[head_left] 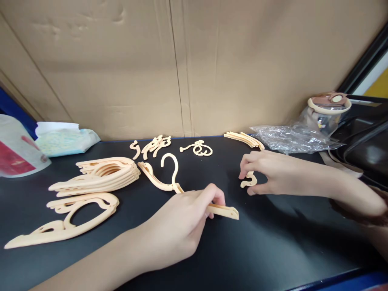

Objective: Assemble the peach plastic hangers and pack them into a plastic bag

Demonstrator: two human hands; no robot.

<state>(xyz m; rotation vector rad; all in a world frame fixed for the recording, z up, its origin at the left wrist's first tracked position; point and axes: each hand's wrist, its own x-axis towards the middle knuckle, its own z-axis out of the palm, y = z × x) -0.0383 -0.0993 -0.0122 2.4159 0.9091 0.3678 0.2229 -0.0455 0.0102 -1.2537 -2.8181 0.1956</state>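
Observation:
My left hand [184, 226] is closed around one arm of a beige plastic folding hanger [159, 184]. The hanger's hook points up and away, and the arm's free end sticks out to the right of my fingers. Part of the hanger is hidden under that hand. To the right, my right hand [260, 171] has its thumb and fingers around a small beige curved hanger piece [251, 179], just over the black table. The fingers cover part of this piece.
Folded hangers [121, 178] lie stacked at left, with another folded hanger [87, 230] nearer. Along the back are small curved pieces [156, 145], a ring-shaped piece [201, 149] and straight arms [244, 139]. Clear plastic wrap [291, 137], a cup [329, 113] and a tissue pack [66, 139] flank them.

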